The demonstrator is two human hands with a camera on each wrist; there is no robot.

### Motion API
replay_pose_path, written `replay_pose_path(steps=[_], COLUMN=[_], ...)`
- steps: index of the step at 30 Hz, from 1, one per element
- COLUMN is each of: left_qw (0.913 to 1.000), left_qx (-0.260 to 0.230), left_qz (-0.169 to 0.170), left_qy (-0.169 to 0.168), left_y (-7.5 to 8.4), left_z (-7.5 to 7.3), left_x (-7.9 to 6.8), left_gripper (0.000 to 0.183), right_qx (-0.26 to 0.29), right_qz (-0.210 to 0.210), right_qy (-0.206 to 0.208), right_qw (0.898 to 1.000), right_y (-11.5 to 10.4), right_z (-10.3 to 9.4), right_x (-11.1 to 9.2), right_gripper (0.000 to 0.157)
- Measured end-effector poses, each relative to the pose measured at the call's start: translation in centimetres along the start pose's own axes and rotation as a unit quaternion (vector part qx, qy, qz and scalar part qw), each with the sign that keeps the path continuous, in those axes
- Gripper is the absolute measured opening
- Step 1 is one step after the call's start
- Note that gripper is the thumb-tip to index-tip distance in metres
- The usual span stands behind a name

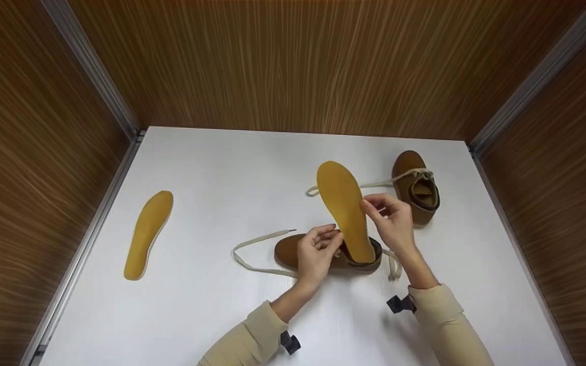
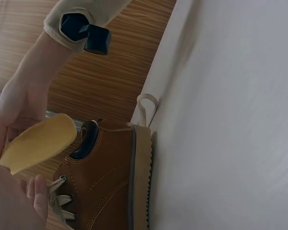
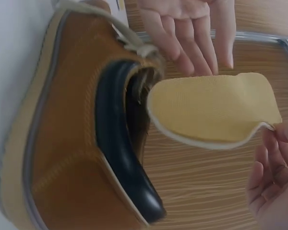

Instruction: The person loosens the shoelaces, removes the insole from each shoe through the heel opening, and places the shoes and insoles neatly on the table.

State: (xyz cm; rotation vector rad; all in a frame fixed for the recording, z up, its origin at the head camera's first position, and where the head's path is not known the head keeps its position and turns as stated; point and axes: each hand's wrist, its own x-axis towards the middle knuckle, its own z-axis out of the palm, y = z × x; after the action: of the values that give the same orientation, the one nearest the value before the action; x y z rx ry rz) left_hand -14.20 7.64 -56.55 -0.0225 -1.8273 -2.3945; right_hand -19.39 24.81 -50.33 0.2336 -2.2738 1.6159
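My right hand [image 1: 396, 224] pinches the edge of a tan insole [image 1: 341, 195] between thumb and fingers. The insole is tilted over a brown lace-up shoe [image 1: 287, 252], its heel end at the collar; in the right wrist view the insole [image 3: 206, 108] appears outside the dark padded opening. My left hand [image 1: 314, 255] is above the shoe's lacing, fingers loosely extended by the insole's left edge. In the right wrist view the left hand [image 3: 189, 33] has fairly straight fingers close to the insole; whether they touch it is unclear.
A second insole [image 1: 148, 236] lies at the left of the white table [image 1: 211, 183]. Another brown shoe [image 1: 406, 165] stands at the back right, its lace trailing leftward. The near shoe's loose lace [image 1: 239, 258] loops to the left. Wood-grain panels [image 1: 283, 66] enclose the table.
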Motion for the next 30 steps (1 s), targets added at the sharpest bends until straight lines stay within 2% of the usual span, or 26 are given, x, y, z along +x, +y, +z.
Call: replay_pose_path(steps=[5,9,16,22,25,30], left_qw=[0.9999,0.9999,0.9999,0.9999,0.9997,0.9969], left_qx=[0.010,0.012,0.012,0.003,0.017,0.047], left_qz=[-0.005,-0.001,0.012,0.012,0.003,-0.001], left_qy=[0.000,0.005,0.001,-0.002,-0.016,-0.062], left_y=[0.1,0.1,0.6,1.5,1.8,2.3], left_z=[0.2,0.3,0.5,0.0,-0.4,-1.4], left_x=[-0.1,0.1,0.6,0.9,1.1,1.4], left_gripper=[0.023,0.020,0.017,0.015,0.015,0.016], right_qx=[0.059,0.085,0.094,0.106,0.110,0.116], right_qz=[0.026,0.039,0.053,0.070,0.081,0.098], right_qy=[0.004,0.013,0.027,0.007,-0.004,-0.013], right_qw=[0.998,0.996,0.994,0.992,0.991,0.988], right_y=[0.4,0.6,0.1,-0.1,0.0,0.1], right_z=[0.6,0.7,0.4,0.3,0.1,-0.5], right_x=[-0.7,-1.0,-1.2,-0.7,-0.1,1.0], right_gripper=[0.009,0.012,0.015,0.017,0.016,0.013])
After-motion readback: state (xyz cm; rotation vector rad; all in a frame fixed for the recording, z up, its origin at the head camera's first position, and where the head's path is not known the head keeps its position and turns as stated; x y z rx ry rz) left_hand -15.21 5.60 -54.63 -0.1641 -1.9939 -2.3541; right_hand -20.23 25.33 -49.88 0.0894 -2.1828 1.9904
